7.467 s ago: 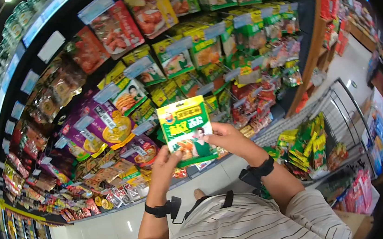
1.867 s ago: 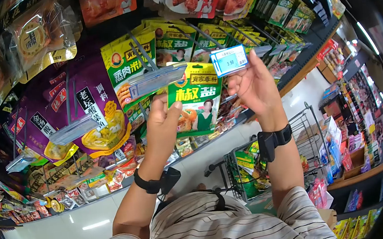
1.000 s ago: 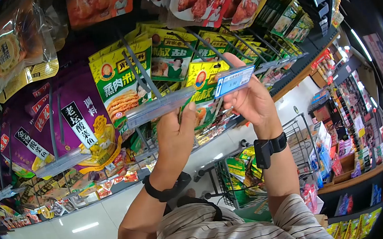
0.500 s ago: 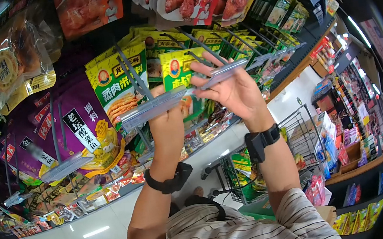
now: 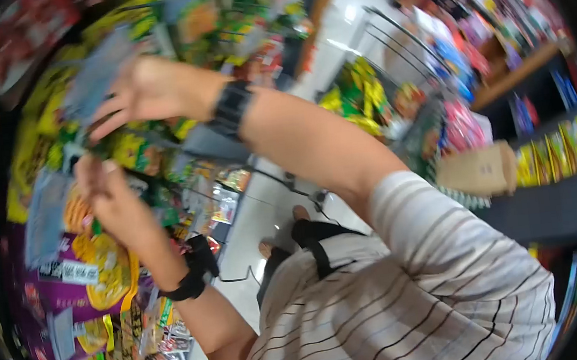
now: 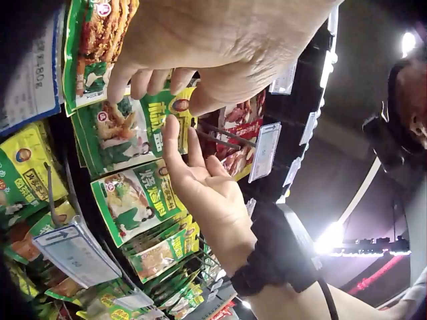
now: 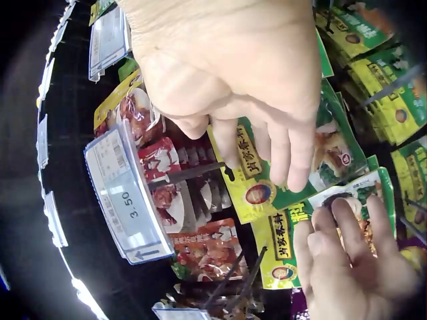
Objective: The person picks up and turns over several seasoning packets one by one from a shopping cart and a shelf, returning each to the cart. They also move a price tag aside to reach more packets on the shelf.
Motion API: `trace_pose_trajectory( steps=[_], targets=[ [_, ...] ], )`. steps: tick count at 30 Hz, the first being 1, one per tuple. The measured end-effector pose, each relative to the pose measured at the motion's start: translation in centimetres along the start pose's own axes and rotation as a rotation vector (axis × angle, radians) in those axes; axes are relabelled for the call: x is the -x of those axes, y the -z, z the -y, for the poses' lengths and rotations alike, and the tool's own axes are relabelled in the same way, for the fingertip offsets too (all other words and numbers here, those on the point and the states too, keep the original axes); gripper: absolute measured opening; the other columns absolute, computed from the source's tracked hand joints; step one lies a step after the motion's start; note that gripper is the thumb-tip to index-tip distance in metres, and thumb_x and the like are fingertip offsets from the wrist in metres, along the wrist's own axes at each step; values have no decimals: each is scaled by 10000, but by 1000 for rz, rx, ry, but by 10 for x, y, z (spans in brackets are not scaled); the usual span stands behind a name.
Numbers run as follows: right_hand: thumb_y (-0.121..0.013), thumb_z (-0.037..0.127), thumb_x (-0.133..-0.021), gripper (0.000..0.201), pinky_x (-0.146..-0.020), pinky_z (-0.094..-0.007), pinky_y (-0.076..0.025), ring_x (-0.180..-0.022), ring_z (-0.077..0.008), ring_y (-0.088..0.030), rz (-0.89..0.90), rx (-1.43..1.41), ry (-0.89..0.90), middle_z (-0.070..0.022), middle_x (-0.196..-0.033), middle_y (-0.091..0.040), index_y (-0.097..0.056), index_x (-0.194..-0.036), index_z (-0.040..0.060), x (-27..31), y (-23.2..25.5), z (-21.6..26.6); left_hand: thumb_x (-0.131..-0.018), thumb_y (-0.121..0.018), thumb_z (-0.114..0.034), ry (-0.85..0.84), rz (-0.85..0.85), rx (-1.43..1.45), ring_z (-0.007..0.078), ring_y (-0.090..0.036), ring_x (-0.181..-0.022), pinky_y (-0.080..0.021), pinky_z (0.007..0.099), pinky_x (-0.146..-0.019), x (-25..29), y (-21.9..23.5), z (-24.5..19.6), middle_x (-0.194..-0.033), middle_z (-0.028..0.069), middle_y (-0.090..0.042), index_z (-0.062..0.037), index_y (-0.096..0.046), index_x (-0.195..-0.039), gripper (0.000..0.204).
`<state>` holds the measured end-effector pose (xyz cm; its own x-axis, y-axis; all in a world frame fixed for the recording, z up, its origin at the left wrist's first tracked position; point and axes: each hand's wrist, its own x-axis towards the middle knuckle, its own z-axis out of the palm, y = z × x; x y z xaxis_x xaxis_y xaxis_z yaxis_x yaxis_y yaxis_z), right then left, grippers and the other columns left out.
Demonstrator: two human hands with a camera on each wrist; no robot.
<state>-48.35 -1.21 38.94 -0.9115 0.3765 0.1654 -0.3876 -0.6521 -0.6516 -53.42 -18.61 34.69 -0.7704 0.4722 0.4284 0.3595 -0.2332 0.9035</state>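
A green and yellow seasoning packet (image 7: 250, 157) hangs on a shelf hook (image 7: 197, 173), the hook's tip at its hanging hole. My right hand (image 5: 149, 89) is over this packet in the right wrist view, fingers loosely extended and covering part of its front. My left hand (image 5: 119, 205) is lower and to the left, its relaxed fingers in front of a neighbouring green packet (image 7: 273, 250). In the left wrist view the salt-and-pepper packet (image 6: 123, 137) shows between both hands. A price tag reading 3.50 (image 7: 127, 197) stands at the hook's front end. The head view is blurred.
Purple pouches (image 5: 112, 272) hang at lower left. More green packets (image 6: 137, 200) hang in rows on hooks with clear tag holders. A wire cart (image 5: 404, 41) holding yellow-green packets (image 5: 364, 98) stands at the right. A cardboard box (image 5: 474, 171) and a dark shelf are beyond.
Both hands held the packet earlier; then my left hand kept it at the hook while my right lifted the price tag. Now both have let go, and the head view has turned.
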Motion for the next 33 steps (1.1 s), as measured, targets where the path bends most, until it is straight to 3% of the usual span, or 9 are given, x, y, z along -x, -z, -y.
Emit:
trace_pose_trajectory(
  steps=[3, 7, 11, 14, 16, 23, 26, 29, 33],
  targets=[
    [-368, 203, -1016, 534, -952, -651, -495, -1259, -576, -452, 37, 160, 59, -330, -1564, -189, -293, -1438, -115, 19, -20, 3, -1014, -532, -181, -10, 66, -15, 249, -544, -1230, -442, 371, -1047, 12, -1, -5, -1319, 167, -572, 46, -507, -1322, 383],
    [-399, 304, -1033, 550, -936, -588, -518, -1155, -514, -558, 66, 233, 20, -317, -1499, -325, -370, -1402, -103, 40, -5, -3, -1028, -506, -180, 25, 129, 31, 256, -539, -1241, -445, 394, -1052, 41, -9, -22, -1336, 183, -558, 55, -483, -1329, 382],
    [-503, 404, -1023, 610, -930, -446, -529, -1182, -366, -587, 81, 307, -42, -300, -1350, -508, -471, -1340, -116, 112, 13, 2, -1035, -512, -191, 78, 232, 7, 242, -558, -1209, -454, 388, -1035, 79, -25, -28, -1329, 190, -558, 57, -489, -1315, 374],
    [-539, 389, -1010, 591, -889, -427, -546, -1121, -332, -628, 56, 405, -11, -280, -1254, -584, -498, -1301, -123, 178, 35, 18, -1037, -514, -196, 121, 319, -12, 217, -580, -1154, -471, 356, -997, 107, -40, -12, -1268, 164, -585, 45, -522, -1272, 336],
    [-552, 388, -1005, 558, -864, -412, -556, -1058, -307, -657, -34, 371, -97, -249, -1206, -623, -529, -1275, -100, 223, 56, 34, -1036, -516, -197, 255, 476, 3, 188, -584, -1095, -479, 330, -965, 126, -55, -6, -1191, 120, -603, 14, -560, -1216, 281],
    [-598, 392, -978, 445, -782, -346, -575, -945, -238, -696, -393, 349, -121, -158, -1116, -688, -611, -1199, 5, 381, 154, 86, -1025, -535, -189, 429, 830, -21, 138, -589, -972, -483, 286, -866, 208, -123, 13, -1066, 64, -639, -19, -598, -1129, 208],
    [-610, 348, -969, 401, -784, -348, -577, -940, -236, -695, -602, 386, -155, -151, -1100, -691, -615, -1175, 4, 440, 198, 115, -1018, -539, -171, 564, 879, -77, 108, -548, -895, -454, 261, -833, 236, -155, 2, -1034, 52, -635, -9, -592, -1121, 199],
    [-603, 298, -963, 369, -800, -361, -582, -949, -238, -697, -804, 360, -210, -138, -1115, -673, -593, -1193, 10, 487, 278, 136, -1018, -543, -184, 613, 899, -108, 117, -567, -924, -462, 270, -847, 263, -185, 1, -1040, 63, -642, -5, -591, -1131, 217],
    [-621, 278, -932, 426, -737, -391, -596, -920, -281, -707, -885, 369, -168, -126, -1115, -594, -560, -1230, -21, 526, 365, 163, -1014, -554, -195, 727, 876, -147, 146, -607, -977, -484, 294, -868, 297, -222, -1, -1037, 84, -659, 2, -593, -1152, 243]
  ],
)
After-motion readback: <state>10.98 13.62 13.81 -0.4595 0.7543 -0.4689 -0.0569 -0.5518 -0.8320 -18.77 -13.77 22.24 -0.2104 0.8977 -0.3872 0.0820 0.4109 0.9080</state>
